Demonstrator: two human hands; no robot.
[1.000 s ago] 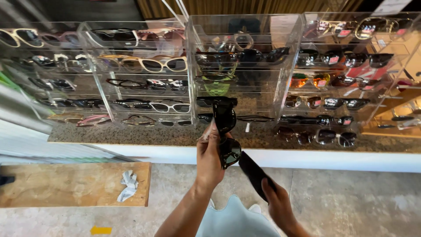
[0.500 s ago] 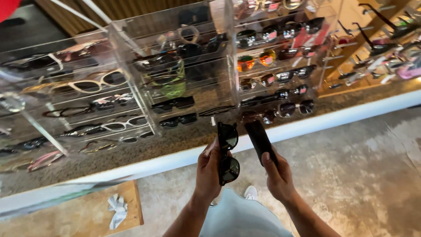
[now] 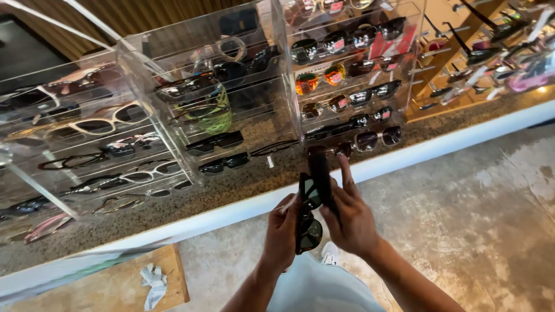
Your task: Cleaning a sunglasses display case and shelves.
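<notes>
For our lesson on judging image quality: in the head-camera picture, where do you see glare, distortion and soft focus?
Head view: glare streaks the clear acrylic display cases, veiling the glasses inside; wide-angle distortion bows the white counter edge; the upper right corner is washed out and soft; the dark sunglasses between the left hand and right hand are fairly sharp; the concrete floor is evenly lit.

Head view, down over counter [image 3: 231,190]

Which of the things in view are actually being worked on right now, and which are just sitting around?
In hand:
- dark sunglasses, held by left hand and right hand; the right grips a temple arm

Lying about:
- clear display cases of shelved eyewear
- granite counter
- crumpled cloth on wooden board
- wooden rack
</notes>
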